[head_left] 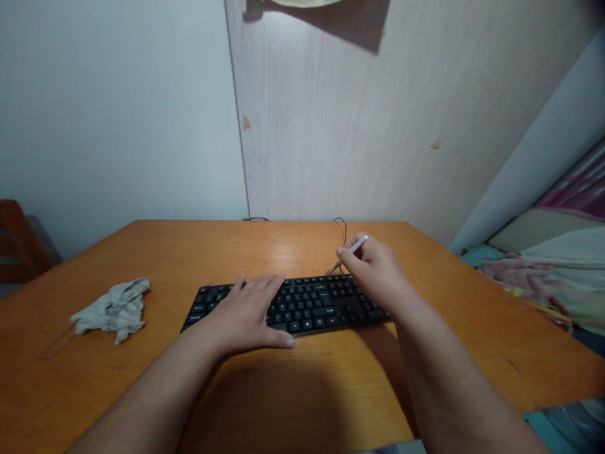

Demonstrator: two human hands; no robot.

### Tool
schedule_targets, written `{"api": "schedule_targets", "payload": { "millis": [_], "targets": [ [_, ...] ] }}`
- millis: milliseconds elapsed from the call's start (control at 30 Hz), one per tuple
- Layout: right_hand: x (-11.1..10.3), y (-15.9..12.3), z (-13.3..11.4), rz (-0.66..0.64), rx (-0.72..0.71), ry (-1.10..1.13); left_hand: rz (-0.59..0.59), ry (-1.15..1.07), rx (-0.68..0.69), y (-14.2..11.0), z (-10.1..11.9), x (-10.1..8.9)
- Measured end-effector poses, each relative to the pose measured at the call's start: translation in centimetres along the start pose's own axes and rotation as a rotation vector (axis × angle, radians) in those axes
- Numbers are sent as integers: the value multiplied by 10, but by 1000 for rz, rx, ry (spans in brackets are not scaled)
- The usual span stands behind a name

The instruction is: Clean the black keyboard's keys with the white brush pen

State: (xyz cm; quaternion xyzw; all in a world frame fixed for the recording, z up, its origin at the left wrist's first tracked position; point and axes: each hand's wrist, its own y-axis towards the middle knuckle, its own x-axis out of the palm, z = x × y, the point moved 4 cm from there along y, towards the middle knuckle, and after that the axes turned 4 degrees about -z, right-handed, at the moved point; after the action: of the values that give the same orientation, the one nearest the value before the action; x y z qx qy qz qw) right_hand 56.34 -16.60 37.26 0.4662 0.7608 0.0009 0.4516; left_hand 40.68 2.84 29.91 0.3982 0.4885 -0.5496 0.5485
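A black keyboard (312, 306) lies flat on the wooden table, with its number pad to the right. My left hand (250, 315) rests spread over its left half, fingers reaching the back edge and thumb along the front edge. Above the number pad, my right hand (373, 268) pinches a slim white-handled tool (358, 244) that looks like a small brush. Its thin tip points down and left, at the keyboard's back edge; whether it touches cannot be made out. Part of the keys is hidden under both hands.
A crumpled grey cloth (116, 309) with a thin loop of string lies on the table (198, 246) at left. A dark cable (345, 228) runs behind the keyboard to the wall. A wooden chair (21, 236) stands at far left, bedding (543, 271) at right.
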Motion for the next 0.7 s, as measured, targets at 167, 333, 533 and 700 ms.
{"api": "schedule_targets", "payload": {
  "millis": [167, 333, 533, 700],
  "targets": [
    [0, -4, 17, -90, -11, 157, 14, -2, -1, -1, 1, -2],
    [15, -5, 47, -146, -54, 258, 23, 0, 2, -1, -2, 0],
    [31, -14, 56, -169, -81, 290, -8, 9, -20, -3, -3, 0],
    [28, -22, 54, -253, -141, 226, -41, 24, -43, -4, -4, 1]
  ]
}}
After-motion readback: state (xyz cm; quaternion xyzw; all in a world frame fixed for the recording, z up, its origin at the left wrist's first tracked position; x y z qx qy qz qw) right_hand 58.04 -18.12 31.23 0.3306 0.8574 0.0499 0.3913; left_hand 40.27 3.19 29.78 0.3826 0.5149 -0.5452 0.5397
